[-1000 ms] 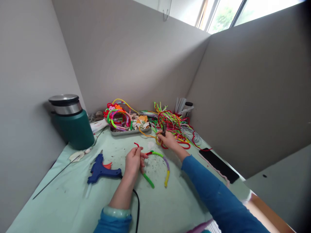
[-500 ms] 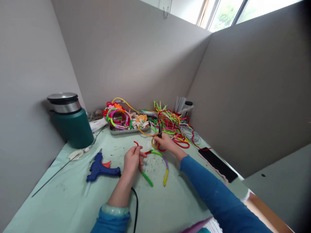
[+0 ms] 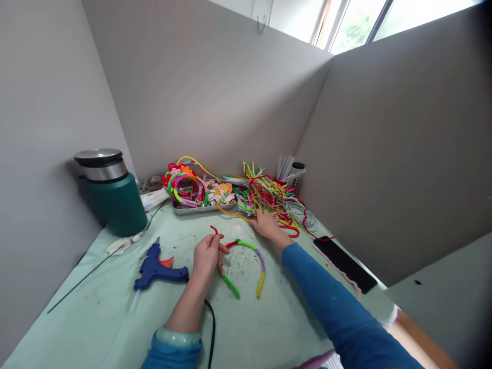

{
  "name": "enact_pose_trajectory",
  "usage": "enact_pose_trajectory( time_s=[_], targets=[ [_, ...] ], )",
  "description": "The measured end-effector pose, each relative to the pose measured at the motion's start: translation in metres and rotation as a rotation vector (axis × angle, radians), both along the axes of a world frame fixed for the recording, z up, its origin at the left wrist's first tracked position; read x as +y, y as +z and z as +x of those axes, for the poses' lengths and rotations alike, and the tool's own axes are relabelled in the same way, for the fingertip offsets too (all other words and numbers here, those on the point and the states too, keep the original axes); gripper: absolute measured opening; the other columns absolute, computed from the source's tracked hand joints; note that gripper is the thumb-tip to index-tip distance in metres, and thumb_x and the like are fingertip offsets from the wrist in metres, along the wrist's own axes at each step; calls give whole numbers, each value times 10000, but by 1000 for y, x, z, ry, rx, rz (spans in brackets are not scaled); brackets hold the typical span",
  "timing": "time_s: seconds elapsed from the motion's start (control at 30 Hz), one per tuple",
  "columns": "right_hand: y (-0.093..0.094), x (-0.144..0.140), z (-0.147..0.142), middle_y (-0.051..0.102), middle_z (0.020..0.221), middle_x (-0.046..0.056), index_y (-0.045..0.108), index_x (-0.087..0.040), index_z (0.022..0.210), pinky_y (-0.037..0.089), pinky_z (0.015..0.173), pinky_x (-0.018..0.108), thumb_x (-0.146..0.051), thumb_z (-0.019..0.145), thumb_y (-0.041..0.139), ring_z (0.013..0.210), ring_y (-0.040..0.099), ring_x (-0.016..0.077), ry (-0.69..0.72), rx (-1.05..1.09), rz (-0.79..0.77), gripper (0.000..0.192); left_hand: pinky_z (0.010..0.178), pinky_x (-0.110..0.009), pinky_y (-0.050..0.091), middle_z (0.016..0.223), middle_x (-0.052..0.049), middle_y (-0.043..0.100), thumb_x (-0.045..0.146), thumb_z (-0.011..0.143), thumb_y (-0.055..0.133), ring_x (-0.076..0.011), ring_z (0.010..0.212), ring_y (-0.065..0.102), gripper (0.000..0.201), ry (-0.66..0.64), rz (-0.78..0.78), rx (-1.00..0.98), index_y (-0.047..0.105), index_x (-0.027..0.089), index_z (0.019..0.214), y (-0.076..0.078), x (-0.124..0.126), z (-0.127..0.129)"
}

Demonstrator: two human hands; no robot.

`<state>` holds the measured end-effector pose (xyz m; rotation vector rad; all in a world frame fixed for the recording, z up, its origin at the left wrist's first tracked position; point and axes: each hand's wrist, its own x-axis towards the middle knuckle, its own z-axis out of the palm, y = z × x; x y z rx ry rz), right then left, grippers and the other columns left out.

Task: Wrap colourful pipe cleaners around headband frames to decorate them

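My left hand [image 3: 206, 255] is closed, pinching a headband [image 3: 251, 246] wrapped in red, green, purple and yellow pipe cleaner. A short red pipe cleaner end [image 3: 214, 229] pokes up above the fingertips. One green-tipped end of the band [image 3: 231, 288] lies on the table below that hand, and its yellow end points toward me. My right hand [image 3: 266, 224] is palm down at the front edge of a tangled heap of pipe cleaners [image 3: 265, 189]. A small dark piece, perhaps part of the scissors, shows by its fingertips; the fingers are mostly hidden.
At left a blue glue gun [image 3: 157, 269] lies with its black cord [image 3: 212, 328] running toward me. A green flask [image 3: 115, 200] stands behind it. Finished headbands rest on a metal tray [image 3: 203, 209] of scraps. A black phone [image 3: 346, 264] lies at right.
My right hand has moved slightly away from me toward the heap. The upright black scissor blades and looped handles are no longer visible in it. My left hand keeps its pinch on the headband.
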<state>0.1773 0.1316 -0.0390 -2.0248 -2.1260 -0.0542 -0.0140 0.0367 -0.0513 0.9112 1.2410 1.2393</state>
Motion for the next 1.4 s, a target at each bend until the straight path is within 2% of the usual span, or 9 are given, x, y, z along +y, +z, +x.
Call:
enact_pose_trajectory(
  time_s=[0.13,0.27,0.37,0.53,0.63,0.77,0.87,1.17,1.4],
  targets=[
    [0,-6,-6,603,1016,170,621,-134,971,351,815,328,-338,817,517,980,514,261,124,-13,108,276,265,-187,295,527,32,574,399,748,478,-59,268,338,325,10,15,15,536,144,940,-4,3,0],
    [-1,-8,-9,648,934,81,656,-178,884,378,745,249,-235,842,455,871,561,185,342,110,-27,213,277,-186,305,479,47,548,412,749,464,-61,256,343,334,15,27,68,554,148,933,-7,6,-2],
    [-3,-6,-10,621,1045,101,639,-149,984,371,794,254,-174,843,426,962,540,195,320,150,63,257,273,-194,292,449,55,525,418,757,448,-86,257,388,344,-9,25,128,570,162,951,-7,5,-2],
    [-4,-11,-16,655,950,76,667,-192,928,388,782,270,-187,839,459,909,554,201,510,133,58,226,337,-197,290,361,64,451,373,778,447,-104,290,418,272,32,119,325,631,193,863,-1,1,-4],
    [1,-20,-22,630,980,115,653,-165,954,379,825,307,-165,856,428,959,525,224,443,179,250,245,377,-196,300,356,54,451,340,758,488,-112,334,438,207,82,149,423,652,213,764,4,0,-5],
    [8,-35,-32,600,1025,85,578,-204,1105,417,791,273,-189,893,384,923,546,177,696,419,312,288,371,-203,317,360,52,435,343,736,516,-116,337,420,181,2,104,326,639,210,720,8,-2,-3],
    [6,-42,-38,595,991,80,592,-213,1080,432,776,275,-187,888,402,901,551,172,821,495,290,271,344,-209,331,348,71,371,374,739,508,-106,308,363,209,-129,53,196,612,194,728,11,-3,-2],
    [-3,-50,-43,587,849,58,592,-195,959,436,674,271,-182,856,476,750,550,155,824,711,266,156,381,-219,403,338,109,281,425,768,515,-62,293,259,273,-390,18,-158,558,155,769,18,-6,-12],
    [-9,-51,-46,571,733,29,576,-180,776,399,638,257,-210,859,490,692,528,145,744,739,236,123,387,-192,350,350,101,330,433,787,483,-62,301,300,294,-329,36,-102,545,146,814,18,-6,-13]
  ],
)
